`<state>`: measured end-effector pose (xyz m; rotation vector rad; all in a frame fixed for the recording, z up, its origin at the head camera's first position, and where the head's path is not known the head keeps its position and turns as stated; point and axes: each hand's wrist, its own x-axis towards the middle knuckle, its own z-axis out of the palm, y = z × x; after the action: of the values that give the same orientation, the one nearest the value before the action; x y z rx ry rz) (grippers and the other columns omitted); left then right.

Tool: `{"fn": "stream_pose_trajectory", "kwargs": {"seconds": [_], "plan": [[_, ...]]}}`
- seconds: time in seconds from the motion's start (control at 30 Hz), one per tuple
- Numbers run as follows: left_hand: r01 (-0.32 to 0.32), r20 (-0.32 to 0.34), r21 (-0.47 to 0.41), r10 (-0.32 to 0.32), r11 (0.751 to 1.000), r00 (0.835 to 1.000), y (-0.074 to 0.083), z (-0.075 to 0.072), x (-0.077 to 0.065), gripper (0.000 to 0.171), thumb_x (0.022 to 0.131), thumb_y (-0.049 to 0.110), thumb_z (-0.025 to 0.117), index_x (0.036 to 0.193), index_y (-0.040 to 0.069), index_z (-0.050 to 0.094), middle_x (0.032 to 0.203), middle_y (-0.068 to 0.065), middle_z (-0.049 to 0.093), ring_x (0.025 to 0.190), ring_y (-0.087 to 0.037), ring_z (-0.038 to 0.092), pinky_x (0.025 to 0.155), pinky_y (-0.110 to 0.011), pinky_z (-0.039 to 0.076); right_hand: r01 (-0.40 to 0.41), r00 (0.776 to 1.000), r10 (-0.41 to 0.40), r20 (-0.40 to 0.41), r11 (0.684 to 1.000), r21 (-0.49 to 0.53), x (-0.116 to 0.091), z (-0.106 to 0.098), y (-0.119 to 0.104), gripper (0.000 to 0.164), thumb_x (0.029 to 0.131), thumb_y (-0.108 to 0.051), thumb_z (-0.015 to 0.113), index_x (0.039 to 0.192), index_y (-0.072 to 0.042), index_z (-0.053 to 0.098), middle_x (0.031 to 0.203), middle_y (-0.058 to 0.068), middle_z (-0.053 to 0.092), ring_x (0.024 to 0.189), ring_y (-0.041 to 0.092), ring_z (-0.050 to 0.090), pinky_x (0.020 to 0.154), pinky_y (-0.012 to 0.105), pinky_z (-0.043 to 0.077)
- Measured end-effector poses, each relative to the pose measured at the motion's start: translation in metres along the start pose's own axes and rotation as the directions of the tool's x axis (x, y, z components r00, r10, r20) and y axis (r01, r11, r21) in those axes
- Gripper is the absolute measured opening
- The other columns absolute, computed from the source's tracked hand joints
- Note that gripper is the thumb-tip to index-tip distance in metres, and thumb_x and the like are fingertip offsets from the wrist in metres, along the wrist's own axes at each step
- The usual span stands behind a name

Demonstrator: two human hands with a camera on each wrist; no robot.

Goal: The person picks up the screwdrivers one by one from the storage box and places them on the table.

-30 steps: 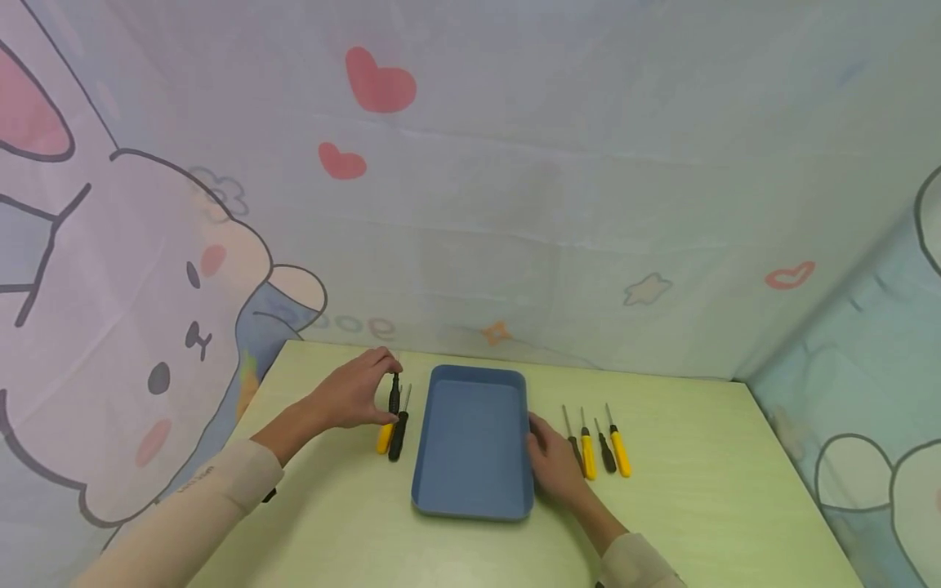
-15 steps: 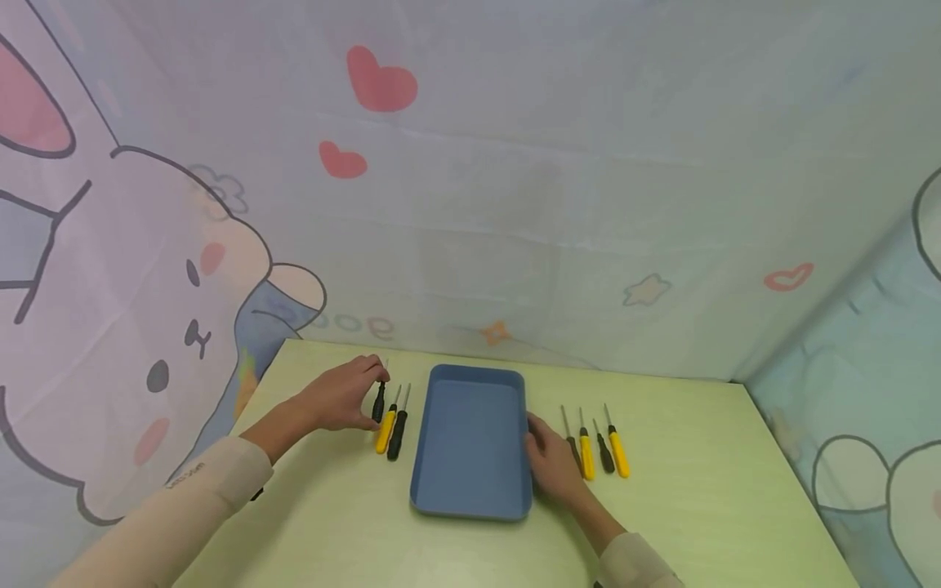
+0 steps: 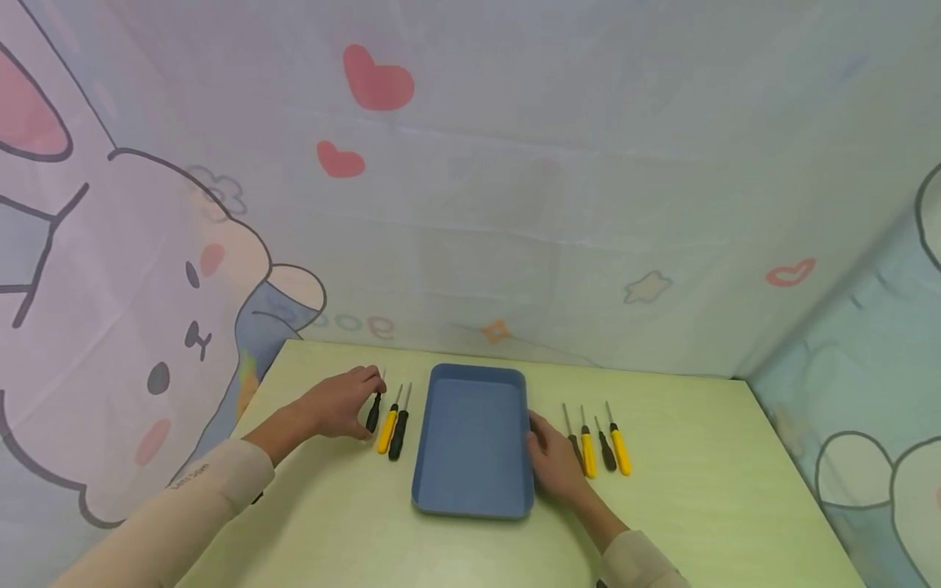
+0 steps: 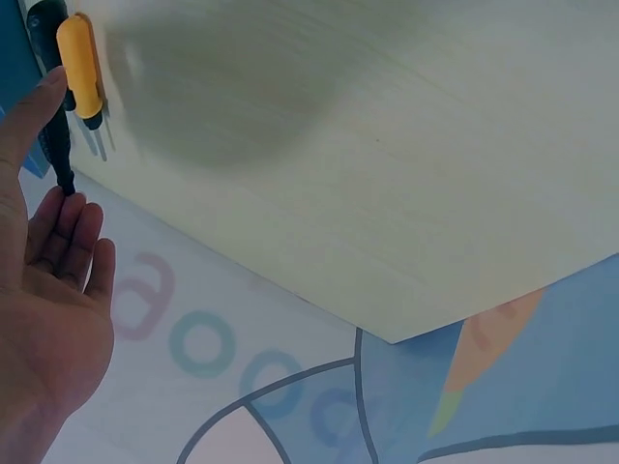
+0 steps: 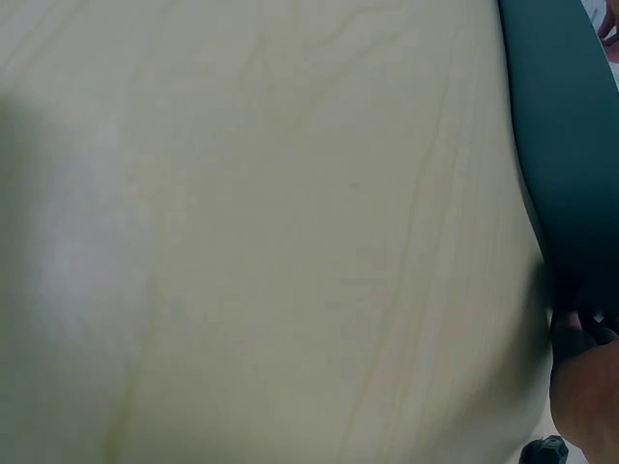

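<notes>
My left hand [image 3: 341,404] pinches a black-handled screwdriver [image 3: 374,415] lengthwise, thumb at the handle end and fingers near the shaft. In the left wrist view, this screwdriver [image 4: 60,153] spans from thumb to fingertips. Just right of it lie a yellow-handled screwdriver [image 3: 386,430] and another black-handled screwdriver [image 3: 399,434], shafts pointing away from me. The blue tray [image 3: 471,505] stands in the middle of the table. Against its right side rests my right hand [image 3: 556,463], thumb and fingers at the rim. The right wrist view shows the tray's outer wall [image 5: 566,145] beside the hand [image 5: 588,398].
Right of my right hand lie several screwdrivers in a row, among them a yellow-handled one [image 3: 621,452] and a small black-handled one [image 3: 606,452]. The pale table [image 3: 706,490] ends at a printed cloth backdrop [image 3: 588,204] behind and on both sides.
My left hand has carried the black screwdriver left and a little nearer me, from over the yellow one to its left side. My right hand and the tray stay put.
</notes>
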<state>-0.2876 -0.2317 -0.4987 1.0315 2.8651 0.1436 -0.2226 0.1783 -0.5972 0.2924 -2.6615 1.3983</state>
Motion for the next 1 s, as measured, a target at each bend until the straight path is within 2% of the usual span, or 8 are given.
{"fn": "stream_pose_trajectory", "kwargs": {"seconds": [0.2, 0.7, 1.0], "plan": [[0.006, 0.040, -0.022, -0.005, 1.000, 0.999, 0.003, 0.004, -0.002, 0.068, 0.077, 0.036, 0.097, 0.127, 0.006, 0.062, 0.126, -0.006, 0.055, 0.116, -0.027, 0.058, 0.091, -0.045, 0.059, -0.017, 1.000, 0.017, 0.010, 1.000, 0.024, -0.002, 0.000, 0.001, 0.046, 0.110, -0.012, 0.054, 0.155, -0.001, 0.051, 0.152, 0.020, 0.058, 0.138, 0.039, 0.057, 0.114, 0.056, 0.047], [0.055, 0.144, -0.064, -0.045, 0.996, 0.989, 0.003, 0.016, 0.004, 0.069, 0.077, 0.040, 0.096, 0.127, 0.007, 0.063, 0.128, -0.007, 0.055, 0.118, -0.028, 0.056, 0.093, -0.046, 0.059, -0.020, 1.000, 0.020, 0.014, 1.000, 0.007, -0.006, -0.003, -0.002, 0.045, 0.111, -0.012, 0.053, 0.154, 0.000, 0.052, 0.151, 0.022, 0.058, 0.137, 0.041, 0.057, 0.113, 0.057, 0.047], [0.072, 0.152, -0.052, -0.063, 0.996, 0.986, 0.002, 0.023, 0.001, 0.065, 0.078, 0.036, 0.097, 0.124, 0.005, 0.063, 0.125, -0.008, 0.056, 0.118, -0.030, 0.057, 0.095, -0.048, 0.058, -0.018, 1.000, 0.018, 0.020, 1.000, 0.006, -0.006, -0.001, -0.002, 0.045, 0.110, -0.011, 0.054, 0.153, 0.000, 0.052, 0.151, 0.022, 0.058, 0.138, 0.041, 0.056, 0.114, 0.058, 0.046]]}}
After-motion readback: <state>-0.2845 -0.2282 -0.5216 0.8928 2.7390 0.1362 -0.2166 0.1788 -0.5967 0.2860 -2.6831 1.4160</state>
